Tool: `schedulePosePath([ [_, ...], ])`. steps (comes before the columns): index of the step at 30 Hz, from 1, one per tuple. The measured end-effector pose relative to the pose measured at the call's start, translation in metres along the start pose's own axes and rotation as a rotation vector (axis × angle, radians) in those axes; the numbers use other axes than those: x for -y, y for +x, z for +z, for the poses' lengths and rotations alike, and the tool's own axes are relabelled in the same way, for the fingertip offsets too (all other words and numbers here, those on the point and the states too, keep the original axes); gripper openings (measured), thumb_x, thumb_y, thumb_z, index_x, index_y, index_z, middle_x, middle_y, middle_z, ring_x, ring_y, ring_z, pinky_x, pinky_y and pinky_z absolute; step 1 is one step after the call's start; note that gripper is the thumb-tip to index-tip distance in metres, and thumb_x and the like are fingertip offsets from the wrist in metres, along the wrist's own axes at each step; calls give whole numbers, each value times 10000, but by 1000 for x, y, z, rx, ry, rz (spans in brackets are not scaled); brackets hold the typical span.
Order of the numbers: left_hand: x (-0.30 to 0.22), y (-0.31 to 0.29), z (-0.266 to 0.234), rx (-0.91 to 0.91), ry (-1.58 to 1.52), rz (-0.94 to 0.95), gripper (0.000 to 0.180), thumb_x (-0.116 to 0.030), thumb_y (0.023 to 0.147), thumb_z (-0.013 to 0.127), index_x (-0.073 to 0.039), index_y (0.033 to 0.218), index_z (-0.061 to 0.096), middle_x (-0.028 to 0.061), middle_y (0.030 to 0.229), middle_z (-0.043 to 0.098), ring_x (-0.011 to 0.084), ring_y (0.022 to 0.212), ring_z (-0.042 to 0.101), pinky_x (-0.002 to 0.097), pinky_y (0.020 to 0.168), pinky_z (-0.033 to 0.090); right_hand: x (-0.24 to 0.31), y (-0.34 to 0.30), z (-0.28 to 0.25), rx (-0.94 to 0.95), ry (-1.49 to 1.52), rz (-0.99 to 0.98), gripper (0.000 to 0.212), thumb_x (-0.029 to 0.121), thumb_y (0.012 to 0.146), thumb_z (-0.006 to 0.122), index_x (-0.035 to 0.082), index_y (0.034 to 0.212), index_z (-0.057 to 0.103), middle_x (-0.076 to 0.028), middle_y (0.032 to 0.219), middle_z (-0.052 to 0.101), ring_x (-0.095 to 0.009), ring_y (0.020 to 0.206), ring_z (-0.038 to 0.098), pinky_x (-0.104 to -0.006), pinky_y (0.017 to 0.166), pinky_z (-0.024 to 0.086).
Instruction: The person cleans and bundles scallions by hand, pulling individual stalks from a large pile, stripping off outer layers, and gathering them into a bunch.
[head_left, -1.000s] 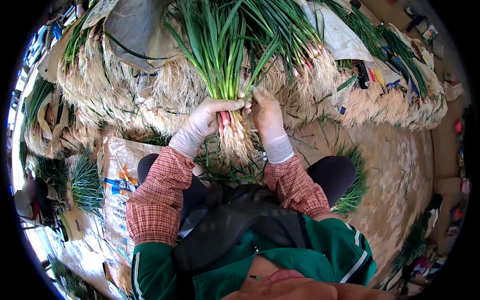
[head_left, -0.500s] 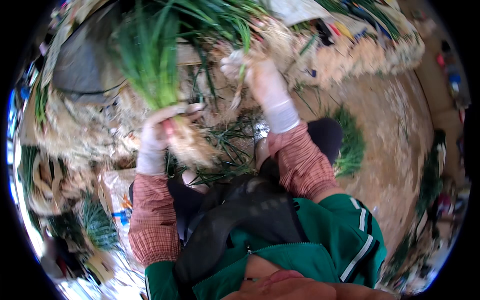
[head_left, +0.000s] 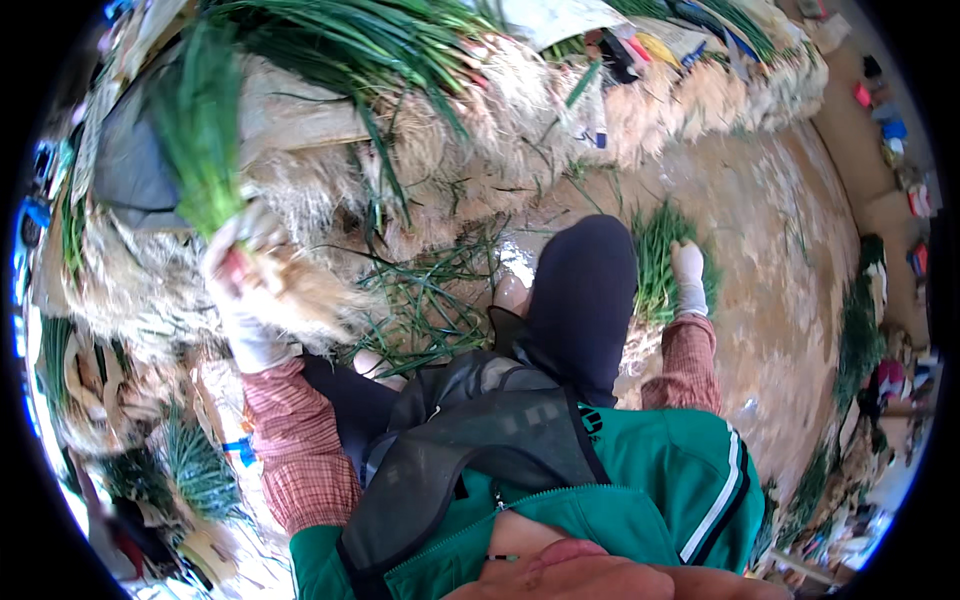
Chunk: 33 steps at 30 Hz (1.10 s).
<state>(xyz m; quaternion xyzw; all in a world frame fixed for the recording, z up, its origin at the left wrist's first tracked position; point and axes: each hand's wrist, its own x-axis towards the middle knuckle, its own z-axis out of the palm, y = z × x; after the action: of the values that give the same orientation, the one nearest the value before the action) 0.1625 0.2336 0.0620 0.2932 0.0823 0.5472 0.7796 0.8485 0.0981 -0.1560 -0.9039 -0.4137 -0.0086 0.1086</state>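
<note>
My left hand (head_left: 243, 250), in a whitish glove, is closed around a bunch of green onions (head_left: 205, 170) just above the roots. The leaves point up and away, blurred by motion, and the pale roots (head_left: 295, 295) hang toward my lap. On the right, my right hand (head_left: 687, 262), also gloved, is against a pile of green onions (head_left: 655, 250) lying on the floor beside my knee. Its fingers look curled in; whether they hold any stalk is hidden.
A long heap of green onions (head_left: 380, 40) with matted roots runs across the far side, partly under sheets. Loose leaves (head_left: 440, 295) lie between my feet on the wet brown floor (head_left: 770, 250). Another green bunch (head_left: 195, 455) lies at the left, near a blue item (head_left: 240, 450).
My left hand has moved left with its bunch. My right hand has gone from the far heap, where it held a green onion, down to the floor pile on the right. My right knee shows more.
</note>
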Motion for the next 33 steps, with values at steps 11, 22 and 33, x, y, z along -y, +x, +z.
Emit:
schedulePosePath([
  [11, 41, 16, -22, -320, 45, -91, 348, -31, 838, 580, 65, 1171, 546, 109, 964, 653, 186, 807, 620, 339, 731, 570, 475, -61, -127, -9, 826, -1249, 307, 79, 886, 553, 1, 1178, 604, -189, 1109, 639, -257, 1027, 623, -308, 905, 475],
  [22, 49, 12, -8, -345, 161, -65, 240, -22, 810, 614, 40, 1041, 596, 219, 1103, 639, 200, 735, 673, 261, 626, 573, 482, -135, -97, 379, 931, -998, 197, 144, 803, 687, 37, 965, 651, -129, 809, 662, -259, 715, 643, -323, 660, 501],
  [33, 53, 3, -25, -421, 195, -92, 395, -77, 804, 654, 37, 1176, 588, 124, 812, 687, 193, 654, 676, 267, 553, 552, 489, -161, -81, 714, 1354, -582, 125, 114, 895, 616, 0, 856, 645, -56, 815, 649, -129, 707, 588, -272, 648, 479],
])
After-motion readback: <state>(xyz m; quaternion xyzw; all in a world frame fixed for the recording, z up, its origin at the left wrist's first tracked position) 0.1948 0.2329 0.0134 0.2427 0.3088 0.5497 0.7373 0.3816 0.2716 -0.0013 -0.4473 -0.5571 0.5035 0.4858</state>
